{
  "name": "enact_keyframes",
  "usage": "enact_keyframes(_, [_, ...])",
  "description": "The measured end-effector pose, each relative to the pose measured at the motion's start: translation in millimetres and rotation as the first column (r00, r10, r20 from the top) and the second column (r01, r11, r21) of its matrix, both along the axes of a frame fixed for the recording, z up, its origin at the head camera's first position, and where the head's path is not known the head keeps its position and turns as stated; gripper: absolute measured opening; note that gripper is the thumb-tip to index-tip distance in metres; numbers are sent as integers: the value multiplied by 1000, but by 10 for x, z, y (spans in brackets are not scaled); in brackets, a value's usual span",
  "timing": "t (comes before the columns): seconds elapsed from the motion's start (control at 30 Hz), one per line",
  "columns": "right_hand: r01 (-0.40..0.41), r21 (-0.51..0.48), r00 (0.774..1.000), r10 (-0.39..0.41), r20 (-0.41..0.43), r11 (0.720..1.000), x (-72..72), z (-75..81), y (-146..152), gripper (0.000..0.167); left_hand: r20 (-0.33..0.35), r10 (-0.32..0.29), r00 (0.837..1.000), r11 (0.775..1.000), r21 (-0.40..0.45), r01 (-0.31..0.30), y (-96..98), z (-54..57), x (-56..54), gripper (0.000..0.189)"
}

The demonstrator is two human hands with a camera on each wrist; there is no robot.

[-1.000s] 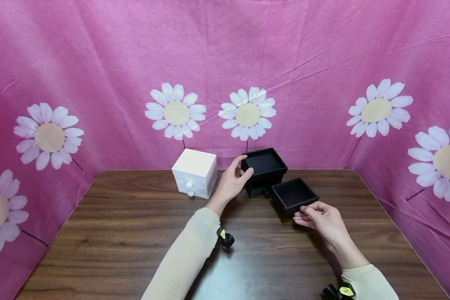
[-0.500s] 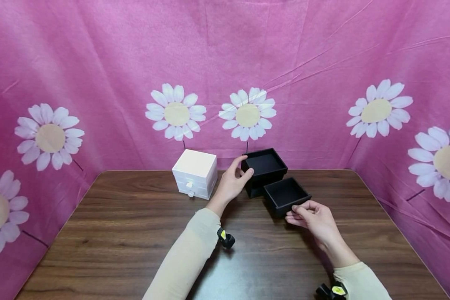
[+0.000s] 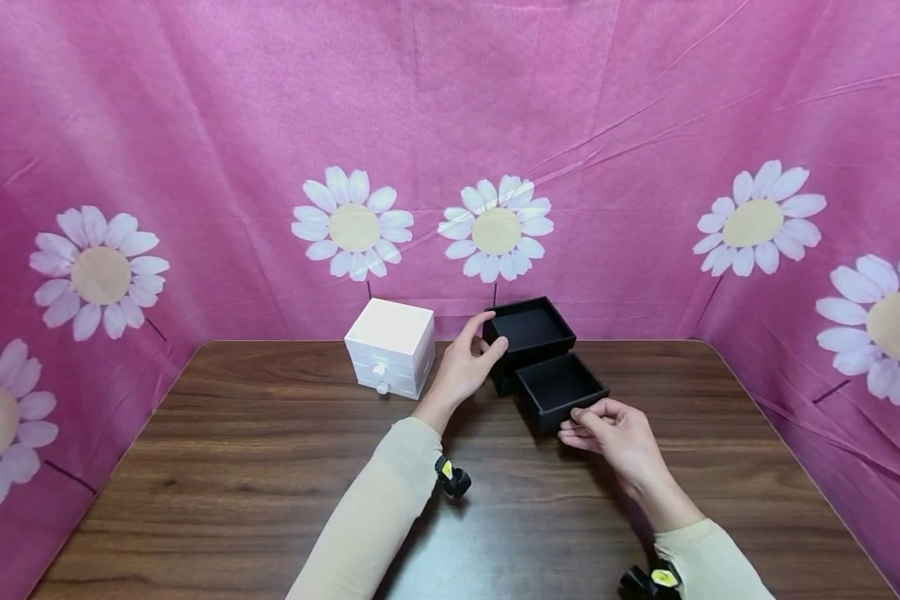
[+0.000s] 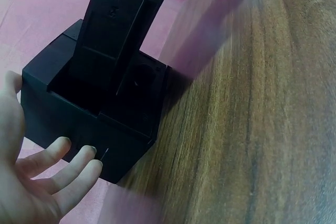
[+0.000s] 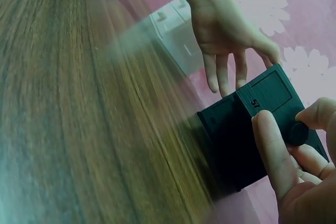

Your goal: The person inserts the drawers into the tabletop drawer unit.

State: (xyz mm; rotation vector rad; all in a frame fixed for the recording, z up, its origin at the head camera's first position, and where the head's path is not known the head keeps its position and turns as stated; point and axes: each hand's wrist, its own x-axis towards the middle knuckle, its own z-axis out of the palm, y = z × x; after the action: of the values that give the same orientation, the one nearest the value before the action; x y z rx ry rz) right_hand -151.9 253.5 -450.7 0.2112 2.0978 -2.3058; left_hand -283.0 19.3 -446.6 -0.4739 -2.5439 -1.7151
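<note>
A black mini drawer cabinet (image 3: pixel 530 322) with a recessed top stands near the table's back edge. My left hand (image 3: pixel 462 367) touches its left side, fingers extended and thumb at the top edge. My right hand (image 3: pixel 624 439) pinches the round knob (image 5: pixel 297 134) of a black drawer (image 3: pixel 560 385), whose inside looks bare. The drawer is level, its rear at the cabinet's front. In the left wrist view the drawer (image 4: pixel 113 30) meets the dark opening of the cabinet (image 4: pixel 58 119); how deep it sits is hard to tell.
Left of the black cabinet stands a white mini drawer cabinet (image 3: pixel 390 342) with two knobs, close to my left hand. Pink cloth with daisies (image 3: pixel 450 125) hangs around the wooden table (image 3: pixel 270 467) at the back and sides.
My right hand has moved left with the drawer, bringing it from the cabinet's right front to its front opening. My left hand has stayed in place on the cabinet.
</note>
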Motion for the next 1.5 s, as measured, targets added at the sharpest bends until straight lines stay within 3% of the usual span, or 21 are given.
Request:
enact_keyframes(0.73, [23,-3,1000,-23,-13,1000,-78,5,-151,18,3,8,1000,1000,5,-8,-8,12,9,53])
enact_keyframes(1.5, [55,-13,998,-54,34,998,-199,13,-225,15,18,-13,1000,1000,-1,13,-14,56,37,54])
